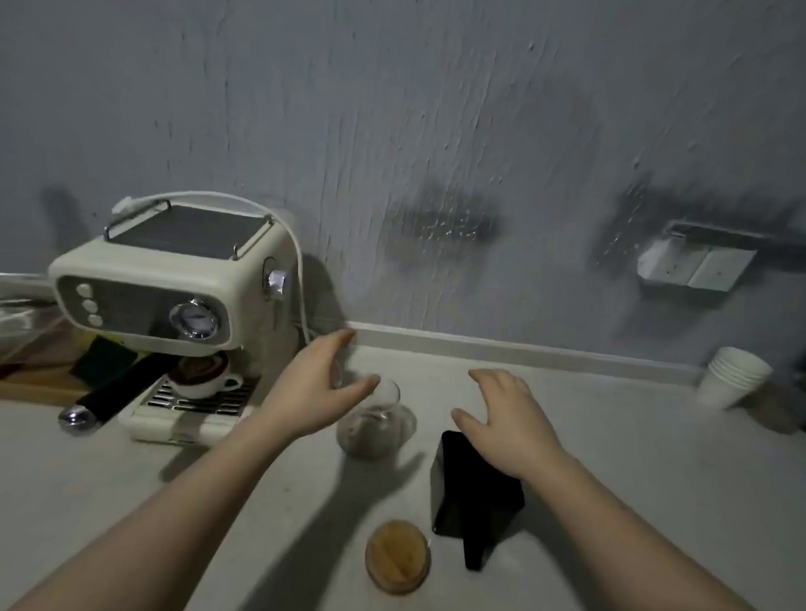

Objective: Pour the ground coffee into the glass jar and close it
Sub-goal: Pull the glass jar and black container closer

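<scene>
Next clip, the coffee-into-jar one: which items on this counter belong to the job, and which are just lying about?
Job: glass jar holding some grounds, wooden lid, black container, left hand, right hand.

Lying about: espresso machine, cup, paper cups, wooden tray.

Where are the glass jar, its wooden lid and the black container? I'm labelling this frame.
glass jar point(372, 424): head view, on its lower body holding brownish grounds.
wooden lid point(398, 557): head view, on the middle of its flat top.
black container point(469, 495): head view, on its dark side face below the right hand.
</scene>
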The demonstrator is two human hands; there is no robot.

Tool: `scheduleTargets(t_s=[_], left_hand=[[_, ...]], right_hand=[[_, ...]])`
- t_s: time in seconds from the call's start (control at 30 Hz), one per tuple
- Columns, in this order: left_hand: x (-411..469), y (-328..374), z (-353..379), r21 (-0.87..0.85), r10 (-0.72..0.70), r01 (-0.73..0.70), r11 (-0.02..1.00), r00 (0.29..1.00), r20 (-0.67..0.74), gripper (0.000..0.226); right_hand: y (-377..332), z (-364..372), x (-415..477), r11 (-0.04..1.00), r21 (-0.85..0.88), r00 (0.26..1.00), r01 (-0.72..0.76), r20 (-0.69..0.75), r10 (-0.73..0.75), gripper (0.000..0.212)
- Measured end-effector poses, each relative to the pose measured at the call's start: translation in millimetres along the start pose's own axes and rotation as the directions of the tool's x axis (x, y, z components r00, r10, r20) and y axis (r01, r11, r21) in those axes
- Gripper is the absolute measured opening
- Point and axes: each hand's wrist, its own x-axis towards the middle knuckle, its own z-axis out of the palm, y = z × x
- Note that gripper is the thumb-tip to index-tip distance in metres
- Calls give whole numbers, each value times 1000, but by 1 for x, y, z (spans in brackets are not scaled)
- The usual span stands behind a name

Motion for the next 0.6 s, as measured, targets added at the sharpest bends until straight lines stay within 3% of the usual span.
scheduleTargets(t_s=[0.23,0.33,0.37,0.4,0.6], left_hand=[[-1,-20,20,-51,-141,142,989,990,21,77],[-9,-23,24,-72,-124,122,990,992,-10,79],[-15,-46,80,-79,-198,210,974,970,141,81],[-15,-50,92,-91,-221,237,967,962,164,82],[-4,-50,89,-185,-213,235,954,968,130,86]], right_hand=[[18,19,-7,985,-1,983,-174,59,174,65],[16,20,-19,979,-12,977,-204,61,205,63],[49,61,-30,940,-10,924,-342,181,338,63],[53,70,-32,919,14,902,-393,201,382,63],[47,73,-32,936,85,937,-341,108,331,69]])
